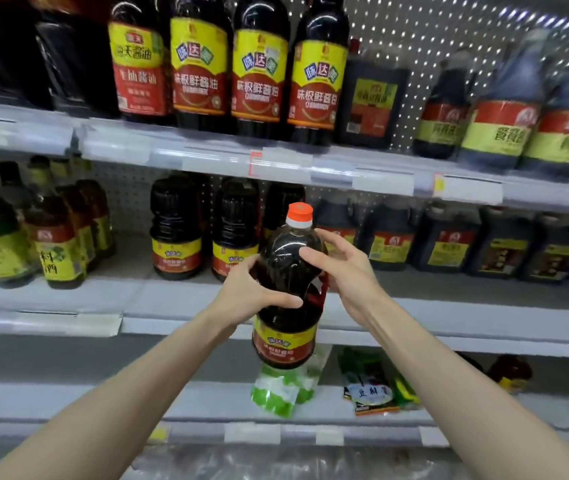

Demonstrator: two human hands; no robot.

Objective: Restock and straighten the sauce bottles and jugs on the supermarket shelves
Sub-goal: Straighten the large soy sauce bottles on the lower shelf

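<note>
- Left hand (253, 294): the thumb lies curled across the front of the sauce bottle (283, 268) at mid-body. The other fingers pass behind the bottle, out of sight. The hand grips the bottle from its left side.
- Right hand (343, 271): the fingers are spread wide and nearly straight. The thumb tip touches the front of the bottle's shoulder and the fingers lie along its upper right side. The palm stands off the red handle (317, 292).
- Sauce bottle: dark contents, orange cap (299, 211), yellow-and-red label (284, 344) low on the body. It is held roughly upright, off any surface, in front of the middle shelf (186, 296).
- Middle shelf, behind the bottle: two matching bottles (176, 230) just to the left, a row of square dark jugs (445, 240) to the right, and small yellow-labelled bottles (58, 244) at far left.
- Upper shelf (206, 154): tall dark bottles (258, 67) with yellow-and-red labels stand side by side.
- Lower shelf (68, 400): a green-and-white packet (283, 389) lies below the held bottle, with more packets (369, 389) beside it.
</note>
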